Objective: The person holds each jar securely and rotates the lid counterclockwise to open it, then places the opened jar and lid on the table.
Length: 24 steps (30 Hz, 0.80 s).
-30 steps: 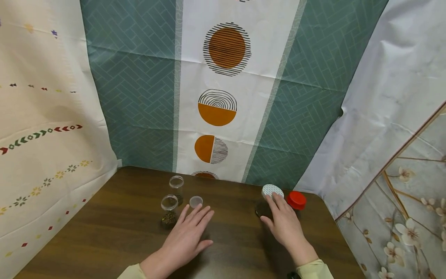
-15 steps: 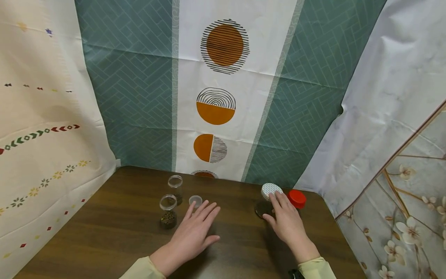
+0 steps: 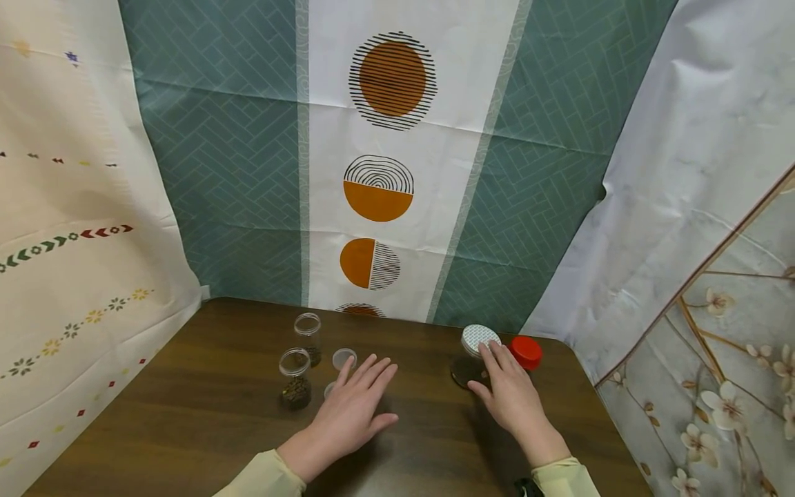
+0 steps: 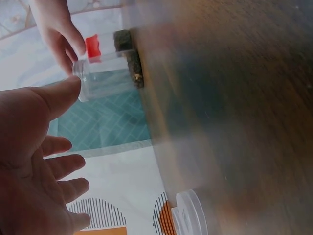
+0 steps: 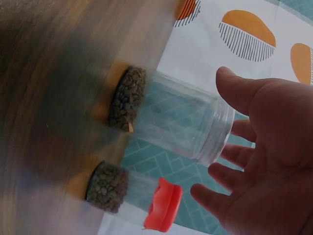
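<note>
Head view, large jar: stands (image 3: 467, 371) toward the right of the bench (image 3: 186, 428), base down, a low layer of dark pellets at the bottom.
Jar's axis: upright, long axis vertical, pale patterned top (image 3: 477, 338) facing up; both wrist views show it lying sideways only because those cameras are turned.
Right hand: beside the jar's upper end (image 3: 509, 397), fingers apart and loosely extended, clamped on nothing; whether a fingertip touches the rim cannot be told.
Red-lidded jar: just beside the large one (image 3: 526, 352), also upright, pellets low inside.
Left hand: held above the bench (image 3: 348, 414), palm down, fingers extended and apart, holding nothing.
Clear lid: flat on the bench (image 3: 343, 358), just past the left fingertips; a second lid (image 3: 330, 391) is mostly hidden by that hand.
Left-side jars: front jar (image 3: 295, 390) and rear jar (image 3: 308, 337), both upright.
Likely reason: standing jars on their bases probably keeps the loose pellets settled and the tops within reach.
Backdrop: patterned cloth (image 3: 242, 138) behind the bench.
</note>
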{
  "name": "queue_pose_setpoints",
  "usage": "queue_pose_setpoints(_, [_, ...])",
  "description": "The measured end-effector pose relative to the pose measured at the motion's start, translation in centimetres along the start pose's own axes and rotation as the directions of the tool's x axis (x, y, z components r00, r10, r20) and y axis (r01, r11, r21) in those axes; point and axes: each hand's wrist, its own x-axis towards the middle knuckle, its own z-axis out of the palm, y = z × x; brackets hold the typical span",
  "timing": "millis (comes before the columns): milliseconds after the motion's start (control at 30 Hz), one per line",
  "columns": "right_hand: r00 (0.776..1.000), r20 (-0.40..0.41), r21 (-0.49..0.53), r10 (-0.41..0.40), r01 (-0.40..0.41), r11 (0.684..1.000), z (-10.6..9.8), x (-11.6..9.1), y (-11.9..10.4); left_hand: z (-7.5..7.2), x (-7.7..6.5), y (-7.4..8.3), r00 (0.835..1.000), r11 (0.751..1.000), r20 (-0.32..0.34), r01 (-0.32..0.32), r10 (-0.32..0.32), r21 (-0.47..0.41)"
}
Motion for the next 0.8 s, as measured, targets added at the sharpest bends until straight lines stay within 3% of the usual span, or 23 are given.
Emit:
queue_pose_setpoints(267, [0.998,-0.02,0.015,-0.066,0.066,0.998,0.1,0.1,-0.1,0.5,0.8,-0.5,0.998,0.995,0.033,0.049,-0.047,-0.084])
queue_pose_setpoints(800, [0.996,0.012,0.076,-0.09,0.089,0.993,0.4,-0.1,-1.6,0.7,0.7,-0.9,0.998,0.975,0.02,0.061,-0.058,-0.213])
